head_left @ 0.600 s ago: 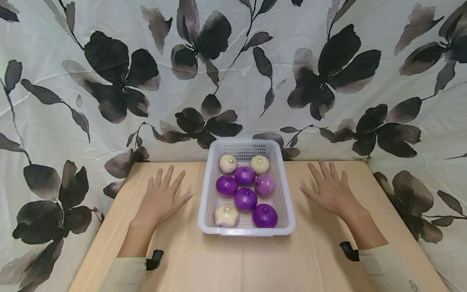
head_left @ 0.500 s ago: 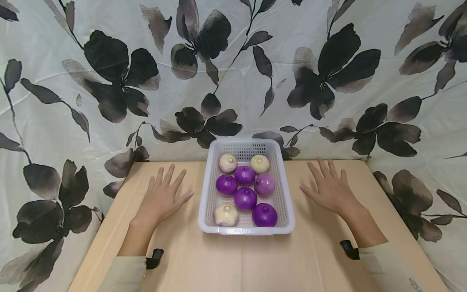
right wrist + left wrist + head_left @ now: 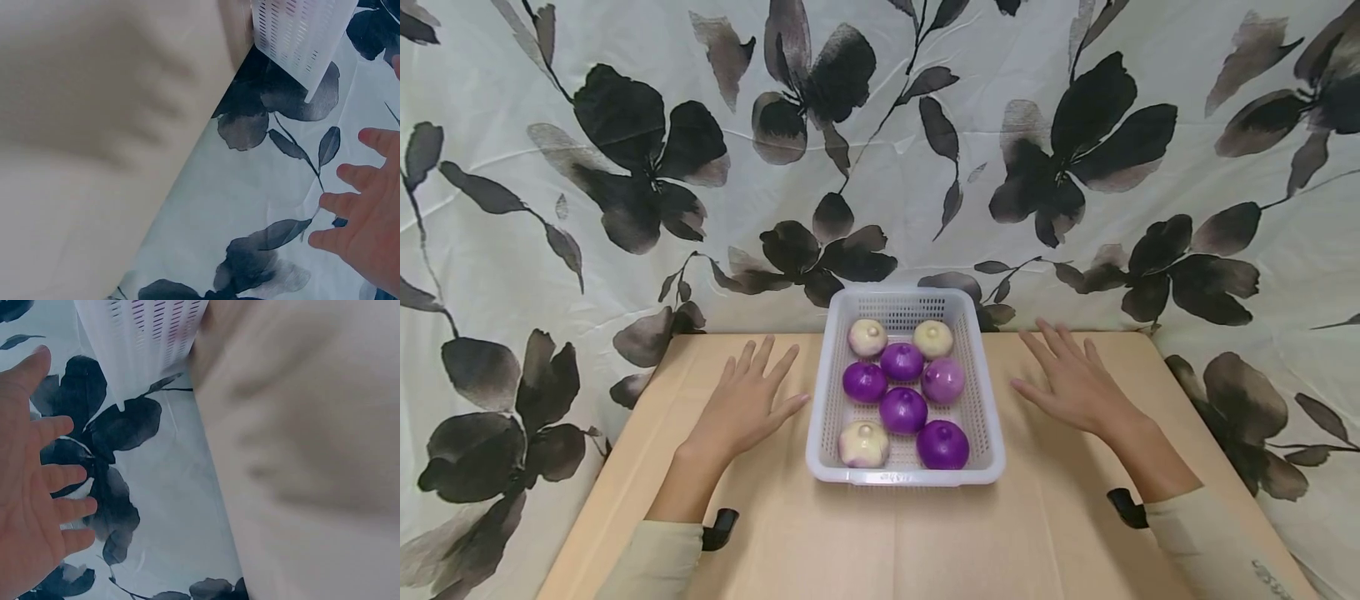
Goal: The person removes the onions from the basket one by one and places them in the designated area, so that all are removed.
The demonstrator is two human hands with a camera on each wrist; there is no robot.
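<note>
Basket (image 3: 940,478): white, perforated, on the bench (image 3: 880,550), between the two hands
Rim marking (image 3: 893,477): too small to read
Onions (image 3: 903,412): five purple, three pale, inside the basket
Left grip (image 3: 741,404): released, fingers spread, over the bench
Right grip (image 3: 1075,383): released likewise, nothing held
Right sleeve (image 3: 1217,542): dark lettering, illegible

Basket (image 3: 906,477) common to all three views

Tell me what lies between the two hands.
In the head view, the white basket, with purple onions and whitish onions in it, lies between the left hand and right hand; bare tabletop shows on both sides of it.
</note>
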